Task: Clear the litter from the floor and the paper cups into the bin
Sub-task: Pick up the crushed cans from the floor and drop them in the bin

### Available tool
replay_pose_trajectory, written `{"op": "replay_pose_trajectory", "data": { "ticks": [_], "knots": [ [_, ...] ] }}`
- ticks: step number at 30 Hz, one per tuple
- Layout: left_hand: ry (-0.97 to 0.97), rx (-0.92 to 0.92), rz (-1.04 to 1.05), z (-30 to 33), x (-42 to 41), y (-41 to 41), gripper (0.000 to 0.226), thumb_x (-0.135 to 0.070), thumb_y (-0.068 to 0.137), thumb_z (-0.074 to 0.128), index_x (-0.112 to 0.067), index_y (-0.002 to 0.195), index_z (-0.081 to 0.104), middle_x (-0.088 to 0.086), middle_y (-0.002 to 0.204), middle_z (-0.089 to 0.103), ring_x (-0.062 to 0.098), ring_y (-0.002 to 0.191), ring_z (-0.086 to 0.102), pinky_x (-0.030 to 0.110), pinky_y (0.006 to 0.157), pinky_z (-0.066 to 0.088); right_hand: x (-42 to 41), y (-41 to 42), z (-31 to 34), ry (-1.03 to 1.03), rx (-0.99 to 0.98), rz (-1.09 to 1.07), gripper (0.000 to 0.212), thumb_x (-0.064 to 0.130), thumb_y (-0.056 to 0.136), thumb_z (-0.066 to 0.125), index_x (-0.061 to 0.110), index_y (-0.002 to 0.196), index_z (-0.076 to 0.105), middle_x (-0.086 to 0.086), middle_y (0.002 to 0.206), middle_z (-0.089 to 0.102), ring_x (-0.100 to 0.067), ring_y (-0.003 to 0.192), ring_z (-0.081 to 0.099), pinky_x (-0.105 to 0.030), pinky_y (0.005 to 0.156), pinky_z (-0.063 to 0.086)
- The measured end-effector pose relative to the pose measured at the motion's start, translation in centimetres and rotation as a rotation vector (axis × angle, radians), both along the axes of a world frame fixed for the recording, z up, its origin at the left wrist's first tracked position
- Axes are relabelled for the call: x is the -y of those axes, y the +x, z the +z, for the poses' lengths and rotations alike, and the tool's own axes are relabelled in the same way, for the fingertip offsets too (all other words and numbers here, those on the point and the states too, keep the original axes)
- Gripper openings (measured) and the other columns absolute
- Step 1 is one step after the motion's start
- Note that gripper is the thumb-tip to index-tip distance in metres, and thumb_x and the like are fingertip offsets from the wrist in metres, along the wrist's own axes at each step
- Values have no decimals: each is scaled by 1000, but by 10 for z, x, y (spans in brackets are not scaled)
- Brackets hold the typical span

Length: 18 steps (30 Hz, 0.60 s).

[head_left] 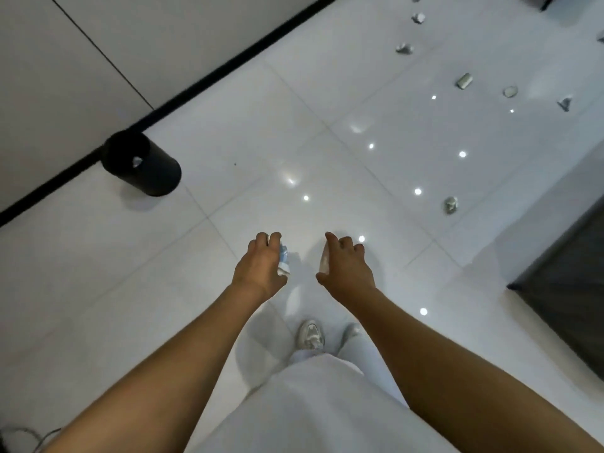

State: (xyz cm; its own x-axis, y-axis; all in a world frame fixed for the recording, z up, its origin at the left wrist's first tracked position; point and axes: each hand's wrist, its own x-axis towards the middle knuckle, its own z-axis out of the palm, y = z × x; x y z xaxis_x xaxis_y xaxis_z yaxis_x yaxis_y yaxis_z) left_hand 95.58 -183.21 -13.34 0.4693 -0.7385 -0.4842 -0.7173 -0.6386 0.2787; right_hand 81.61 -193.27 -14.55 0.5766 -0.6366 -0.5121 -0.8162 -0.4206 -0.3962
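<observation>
Both hands are loaded: left hand [261,263] curls round a crumpled blue-white wrapper [283,258], right hand [346,264] grips a pale paper scrap [323,261]. Best to walk up to the black bin [143,165] by the wall and drop from directly above. Open tile lies between; more litter [451,204] sits ahead-right.

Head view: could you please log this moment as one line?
left hand: holds crumpled paper | right hand: holds white scrap | bin: ahead-left | floor litter: remains
</observation>
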Motion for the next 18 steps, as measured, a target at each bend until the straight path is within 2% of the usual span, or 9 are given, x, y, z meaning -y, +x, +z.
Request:
{"op": "replay_pose_trajectory", "data": {
  "ticks": [5, 18],
  "knots": [
    [-62, -34, 221, -1, -20, 64, 76, -24, 77, 73, -14, 139, 30, 8, 131, 39, 25, 119, 41, 30, 82, 42, 7, 81, -1, 11, -21, 152, 81, 31, 82, 71, 22, 146, 23, -7, 136, 40, -30, 124, 37, -37, 85, 49],
    [-67, -9, 583, 1, 4, 263, 80, -26, 74, 77, -15, 138, 30, 8, 130, 38, 25, 121, 41, 33, 89, 44, 75, 316, -2, 25, -13, 468, 82, 31, 83, 70, 21, 147, 20, -7, 138, 36, -30, 124, 33, -37, 81, 48]
  ]
}}
